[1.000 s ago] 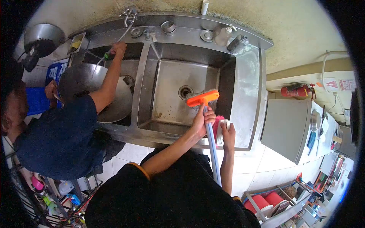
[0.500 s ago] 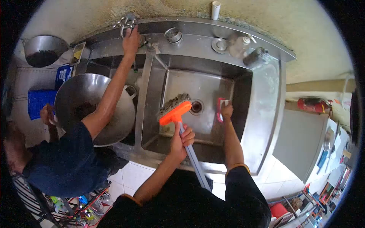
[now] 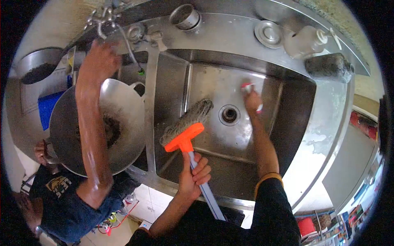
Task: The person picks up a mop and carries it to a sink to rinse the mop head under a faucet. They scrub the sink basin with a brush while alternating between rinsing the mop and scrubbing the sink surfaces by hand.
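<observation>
My left hand (image 3: 194, 177) is wrapped round the grey handle (image 3: 211, 201) of a brush with an orange head (image 3: 185, 138). Its grey bristles (image 3: 189, 119) hang over the left part of the steel sink (image 3: 205, 78). Inside the sink, right of the drain (image 3: 229, 115), my right hand (image 3: 252, 101) is closed on a red and white scrubbing brush (image 3: 247, 86) against the sink floor; motion blurs it slightly.
At the left a co-worker's hand (image 3: 100, 61) is near the wall tap (image 3: 102, 20), the other at a large wok (image 3: 123, 106). Behind the sink stand a metal cup (image 3: 184, 17), a round lid (image 3: 269, 34), a pump bottle (image 3: 305, 42) and a dark scrubber (image 3: 329, 68).
The view has shifted closer to the sink. My right hand has moved the scrubbing brush toward the back of the sink. The co-worker's raised hand has come down from the tap.
</observation>
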A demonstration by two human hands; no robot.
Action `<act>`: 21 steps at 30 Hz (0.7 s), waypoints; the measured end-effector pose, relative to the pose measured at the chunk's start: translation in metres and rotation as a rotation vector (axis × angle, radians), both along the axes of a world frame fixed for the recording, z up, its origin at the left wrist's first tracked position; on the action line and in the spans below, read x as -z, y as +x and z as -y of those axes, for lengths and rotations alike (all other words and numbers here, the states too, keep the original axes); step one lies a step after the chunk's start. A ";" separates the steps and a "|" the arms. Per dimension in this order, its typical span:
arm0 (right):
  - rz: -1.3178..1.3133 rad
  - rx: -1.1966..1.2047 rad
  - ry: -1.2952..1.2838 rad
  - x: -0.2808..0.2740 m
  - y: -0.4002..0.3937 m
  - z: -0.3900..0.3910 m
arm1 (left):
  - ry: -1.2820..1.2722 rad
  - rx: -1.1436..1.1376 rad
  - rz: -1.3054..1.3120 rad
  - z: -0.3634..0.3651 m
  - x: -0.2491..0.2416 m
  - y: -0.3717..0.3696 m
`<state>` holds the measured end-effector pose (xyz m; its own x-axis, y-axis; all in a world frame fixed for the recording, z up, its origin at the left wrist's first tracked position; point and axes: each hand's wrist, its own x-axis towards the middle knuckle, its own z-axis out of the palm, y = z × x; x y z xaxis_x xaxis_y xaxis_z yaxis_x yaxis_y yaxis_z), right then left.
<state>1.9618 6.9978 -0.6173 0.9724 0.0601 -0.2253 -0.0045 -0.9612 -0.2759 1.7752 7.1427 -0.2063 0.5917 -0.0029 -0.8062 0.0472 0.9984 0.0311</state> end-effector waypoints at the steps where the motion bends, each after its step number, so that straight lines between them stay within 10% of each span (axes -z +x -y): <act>1: -0.148 0.016 0.097 -0.055 -0.013 -0.021 | -0.005 -0.004 0.007 0.000 0.000 0.001; 7: 0.068 -0.162 0.479 -0.055 -0.009 -0.027 | -0.008 0.007 0.025 -0.003 0.002 -0.009; 8: -0.074 -0.167 0.206 -0.096 0.014 -0.035 | -0.010 0.006 0.018 -0.005 0.001 -0.012; 11: 0.370 -0.444 0.388 -0.078 0.068 -0.045 | -0.015 0.019 -0.006 -0.008 0.002 -0.009; 21: -0.047 -0.610 0.428 -0.069 -0.051 -0.081 | 0.013 -0.041 -0.014 -0.019 0.000 -0.010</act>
